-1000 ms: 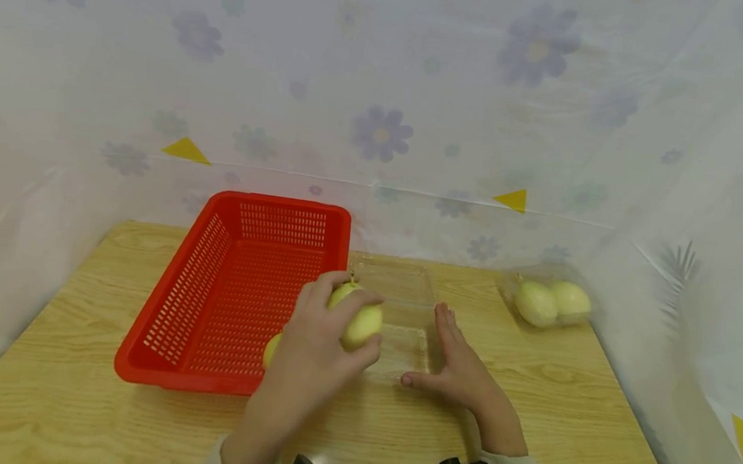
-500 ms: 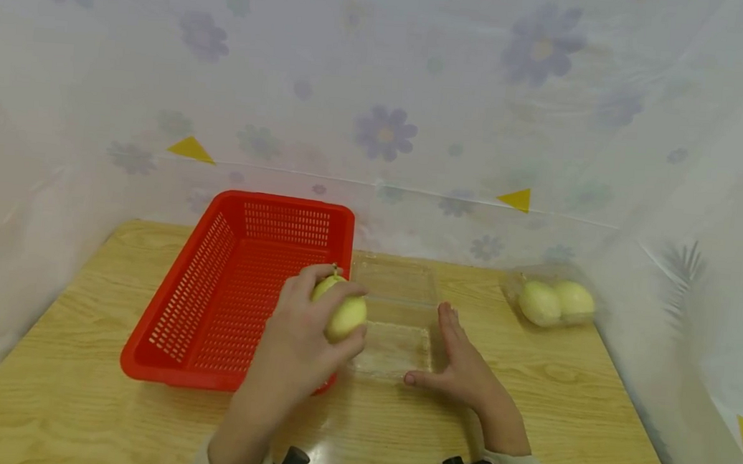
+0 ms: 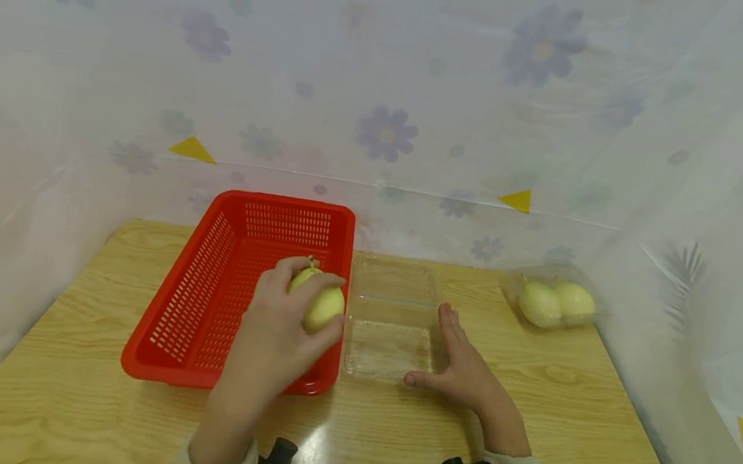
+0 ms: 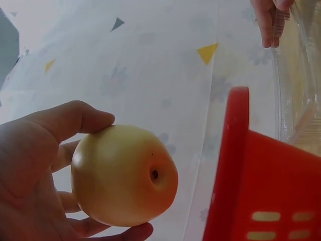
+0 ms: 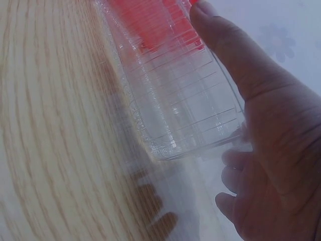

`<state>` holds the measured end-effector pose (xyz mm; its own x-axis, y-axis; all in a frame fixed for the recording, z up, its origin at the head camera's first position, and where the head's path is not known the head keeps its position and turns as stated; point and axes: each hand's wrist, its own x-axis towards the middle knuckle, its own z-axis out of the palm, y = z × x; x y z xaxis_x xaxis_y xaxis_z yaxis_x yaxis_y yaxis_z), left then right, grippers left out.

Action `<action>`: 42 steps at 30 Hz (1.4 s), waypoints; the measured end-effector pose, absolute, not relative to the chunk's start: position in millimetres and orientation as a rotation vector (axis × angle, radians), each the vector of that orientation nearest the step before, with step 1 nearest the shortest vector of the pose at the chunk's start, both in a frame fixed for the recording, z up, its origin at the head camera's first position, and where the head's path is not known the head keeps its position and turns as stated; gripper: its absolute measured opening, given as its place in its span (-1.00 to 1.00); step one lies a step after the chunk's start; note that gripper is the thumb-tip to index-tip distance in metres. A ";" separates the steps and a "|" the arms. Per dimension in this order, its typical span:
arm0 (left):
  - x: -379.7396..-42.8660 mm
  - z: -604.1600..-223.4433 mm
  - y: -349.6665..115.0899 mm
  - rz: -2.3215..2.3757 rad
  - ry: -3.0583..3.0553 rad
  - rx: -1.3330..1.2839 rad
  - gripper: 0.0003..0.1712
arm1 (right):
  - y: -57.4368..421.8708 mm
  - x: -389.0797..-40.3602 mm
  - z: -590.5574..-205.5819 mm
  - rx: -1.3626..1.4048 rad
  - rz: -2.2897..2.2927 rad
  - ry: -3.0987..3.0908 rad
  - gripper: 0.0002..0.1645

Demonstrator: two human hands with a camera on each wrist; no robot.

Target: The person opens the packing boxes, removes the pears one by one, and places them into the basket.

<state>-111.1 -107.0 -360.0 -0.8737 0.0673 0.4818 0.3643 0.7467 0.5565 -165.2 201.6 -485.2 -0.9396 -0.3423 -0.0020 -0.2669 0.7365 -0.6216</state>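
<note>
My left hand (image 3: pixel 274 333) grips a pale yellow-green pear (image 3: pixel 320 304) above the right side of the red plastic basket (image 3: pixel 167 374). Thumb and fingers curl round the fruit in the left wrist view, where the blossom end of the pear (image 4: pixel 125 175) faces the camera. Beside the basket, a clear plastic clamshell box (image 3: pixel 388 370) lies with its lid folded back, nothing inside. My right hand (image 3: pixel 465 368) rests against its right side, fingers straight and thumb apart near the front corner. In the right wrist view, the right hand's thumb (image 5: pixel 235 55) lies along the box's rim.
A clear pack (image 3: pixel 585 276) with two pears inside stands at the back right of the wooden table (image 3: pixel 528 394). Behind the table hangs a white flowered curtain (image 3: pixel 288 125). My left hand hides part of the basket's inside.
My left hand has moved left with the pear, from beside the box to over the basket. A yellow fruit visible earlier in the basket is now hidden. My right hand has stayed at the box.
</note>
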 end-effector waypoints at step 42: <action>-123.9 -367.2 -164.8 -0.915 -2.806 -0.102 -0.57 | 200.0 -164.0 -482.4 -0.496 -0.995 2.811 0.63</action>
<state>-123.9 -164.8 -367.2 -0.9799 0.0068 0.1992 0.1230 0.8072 0.5774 -164.0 200.0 -482.4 -0.9393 -0.3430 -0.0031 -0.2647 0.7306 -0.6294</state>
